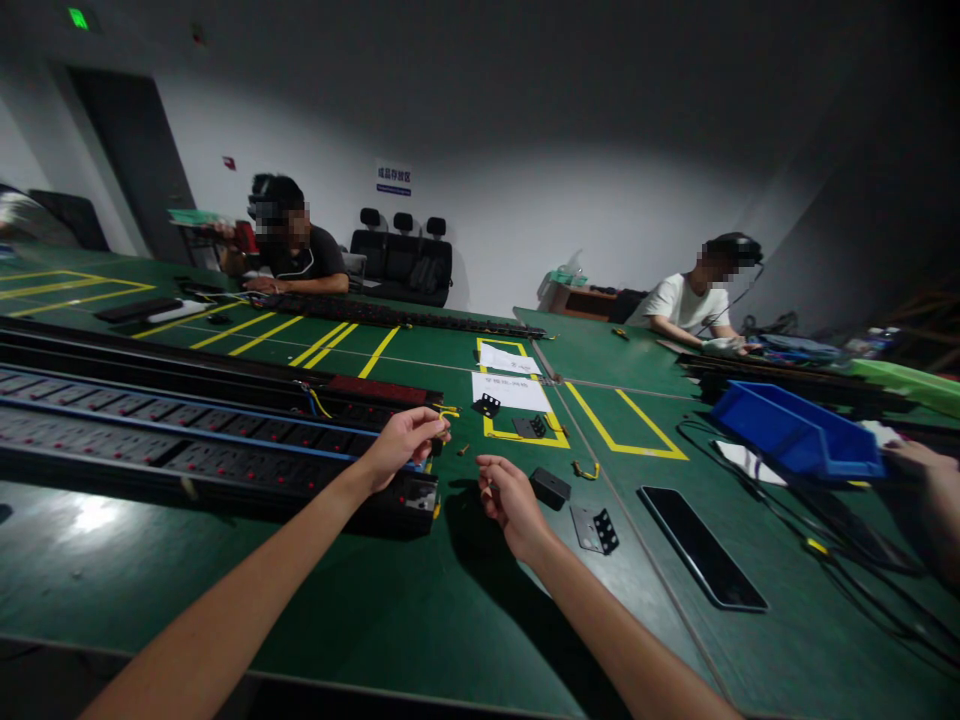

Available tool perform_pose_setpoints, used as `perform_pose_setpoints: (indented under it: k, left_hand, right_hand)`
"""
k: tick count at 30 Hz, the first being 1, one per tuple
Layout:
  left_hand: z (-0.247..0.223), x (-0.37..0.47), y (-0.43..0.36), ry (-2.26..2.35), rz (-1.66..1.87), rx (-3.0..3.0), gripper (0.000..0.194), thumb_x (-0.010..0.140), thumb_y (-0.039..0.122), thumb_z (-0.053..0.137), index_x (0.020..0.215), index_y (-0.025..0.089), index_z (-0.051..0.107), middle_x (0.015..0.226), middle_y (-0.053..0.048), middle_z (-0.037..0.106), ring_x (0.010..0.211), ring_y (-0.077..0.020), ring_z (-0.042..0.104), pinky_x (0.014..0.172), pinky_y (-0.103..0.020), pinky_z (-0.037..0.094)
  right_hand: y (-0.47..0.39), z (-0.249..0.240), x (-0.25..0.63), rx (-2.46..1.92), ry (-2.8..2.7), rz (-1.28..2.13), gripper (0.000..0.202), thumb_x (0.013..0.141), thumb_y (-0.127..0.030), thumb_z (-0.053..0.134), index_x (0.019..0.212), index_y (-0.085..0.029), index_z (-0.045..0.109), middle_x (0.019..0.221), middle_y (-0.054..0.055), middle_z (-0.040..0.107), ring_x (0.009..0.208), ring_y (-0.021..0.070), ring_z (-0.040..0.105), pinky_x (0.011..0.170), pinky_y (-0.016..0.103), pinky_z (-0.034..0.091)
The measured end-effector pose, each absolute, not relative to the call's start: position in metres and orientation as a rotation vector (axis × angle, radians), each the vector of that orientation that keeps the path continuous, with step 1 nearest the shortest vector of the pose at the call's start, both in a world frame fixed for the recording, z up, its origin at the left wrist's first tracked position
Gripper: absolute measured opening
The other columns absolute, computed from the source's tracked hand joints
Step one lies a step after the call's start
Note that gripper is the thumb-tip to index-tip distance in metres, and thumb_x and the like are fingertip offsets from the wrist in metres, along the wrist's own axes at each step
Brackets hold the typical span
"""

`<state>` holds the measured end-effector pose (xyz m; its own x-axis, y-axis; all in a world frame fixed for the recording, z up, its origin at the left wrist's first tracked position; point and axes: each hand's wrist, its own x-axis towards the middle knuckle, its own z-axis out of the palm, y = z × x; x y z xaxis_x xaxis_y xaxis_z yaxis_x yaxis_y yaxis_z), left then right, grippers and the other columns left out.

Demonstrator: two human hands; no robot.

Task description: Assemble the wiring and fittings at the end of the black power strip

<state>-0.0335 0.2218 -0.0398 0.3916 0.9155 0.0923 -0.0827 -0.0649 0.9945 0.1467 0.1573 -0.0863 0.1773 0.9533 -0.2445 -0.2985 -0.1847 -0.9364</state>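
Centrally, left hand (411,442) pinching yellow wire (450,411), right hand (511,500) loosely curled, grip unclear, wall sign (394,176) reading "成品存放区"

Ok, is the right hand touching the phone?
Apart; the head view shows green table and a black bracket between the right hand and the phone.
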Motion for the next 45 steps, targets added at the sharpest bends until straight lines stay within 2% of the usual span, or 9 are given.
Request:
perform_pose_setpoints:
  k: [13, 17, 23, 29, 32, 36, 42, 45]
  left_hand:
    - [-0.0396, -0.0331, 0.2212, 0.826, 0.997, 1.377, 0.034, 0.075, 0.044, 0.072, 0.09, 0.014, 0.065, 0.081, -0.002, 0.066, 0.044, -0.0016, 0.041, 0.04, -0.017, 0.027]
    - [-0.0413, -0.0332, 0.2217, 0.813, 1.012, 1.347, 0.037, 0.075, 0.046, 0.072, 0.092, 0.014, 0.066, 0.077, 0.001, 0.062, 0.043, -0.0015, 0.04, 0.04, -0.017, 0.026]
    - [-0.0436, -0.0341, 0.223, 0.841, 1.016, 1.379, 0.04, 0.077, 0.05, 0.071, 0.094, 0.014, 0.066, 0.058, 0.006, 0.049, 0.043, -0.0035, 0.038, 0.04, -0.016, 0.026]
    - [-0.0451, -0.0342, 0.2236, 0.835, 1.02, 1.424, 0.04, 0.079, 0.053, 0.071, 0.091, 0.015, 0.063, 0.053, 0.008, 0.044, 0.042, -0.0036, 0.036, 0.04, -0.015, 0.026]
    - [-0.0459, -0.0342, 0.224, 0.843, 1.019, 1.439, 0.04, 0.081, 0.053, 0.069, 0.091, 0.016, 0.062, 0.054, 0.007, 0.047, 0.042, -0.0039, 0.037, 0.04, -0.015, 0.027]
    - [-0.0475, -0.034, 0.2252, 0.832, 1.03, 1.445, 0.04, 0.08, 0.054, 0.069, 0.092, 0.016, 0.061, 0.069, 0.003, 0.057, 0.043, -0.0033, 0.04, 0.04, -0.016, 0.03]
    - [-0.0448, -0.0336, 0.2232, 0.833, 1.03, 1.44, 0.04, 0.075, 0.051, 0.074, 0.09, 0.016, 0.063, 0.061, 0.007, 0.049, 0.044, -0.0037, 0.039, 0.041, -0.017, 0.029]
    - [-0.042, -0.0335, 0.2209, 0.823, 1.021, 1.453, 0.042, 0.072, 0.049, 0.077, 0.092, 0.015, 0.064, 0.063, 0.006, 0.05, 0.045, -0.0033, 0.037, 0.042, -0.017, 0.029]
  right_hand:
    - [0.1575, -0.0844, 0.146, -1.23, -0.731, 1.324, 0.034, 0.06, -0.03, 0.066, 0.092, -0.018, 0.063, 0.058, -0.007, 0.051, 0.041, 0.0057, 0.04, 0.037, 0.018, 0.024]
    - [0.1573, -0.085, 0.1462, -1.234, -0.732, 1.323, 0.034, 0.059, -0.03, 0.066, 0.091, -0.019, 0.063, 0.058, -0.007, 0.051, 0.041, 0.0058, 0.04, 0.037, 0.018, 0.023]
    - [0.1576, -0.086, 0.147, -1.235, -0.736, 1.326, 0.036, 0.06, -0.032, 0.065, 0.093, -0.019, 0.062, 0.059, -0.007, 0.051, 0.041, 0.0055, 0.04, 0.037, 0.017, 0.024]
    - [0.1566, -0.0851, 0.1464, -1.238, -0.742, 1.324, 0.036, 0.059, -0.03, 0.064, 0.093, -0.018, 0.063, 0.059, -0.007, 0.051, 0.04, 0.0052, 0.04, 0.037, 0.018, 0.023]
    - [0.1561, -0.0845, 0.1462, -1.242, -0.74, 1.322, 0.036, 0.059, -0.03, 0.064, 0.093, -0.018, 0.063, 0.059, -0.007, 0.051, 0.04, 0.0054, 0.04, 0.037, 0.018, 0.023]
    - [0.1557, -0.0838, 0.1462, -1.246, -0.744, 1.324, 0.036, 0.06, -0.031, 0.063, 0.094, -0.019, 0.063, 0.059, -0.007, 0.051, 0.041, 0.0058, 0.041, 0.037, 0.019, 0.023]
    - [0.1566, -0.0841, 0.1464, -1.239, -0.756, 1.32, 0.036, 0.06, -0.03, 0.062, 0.093, -0.018, 0.061, 0.057, -0.007, 0.05, 0.039, 0.0056, 0.039, 0.037, 0.018, 0.023]
    - [0.1569, -0.0851, 0.1466, -1.232, -0.752, 1.32, 0.034, 0.06, -0.03, 0.063, 0.092, -0.019, 0.062, 0.057, -0.007, 0.05, 0.04, 0.0059, 0.039, 0.037, 0.018, 0.023]
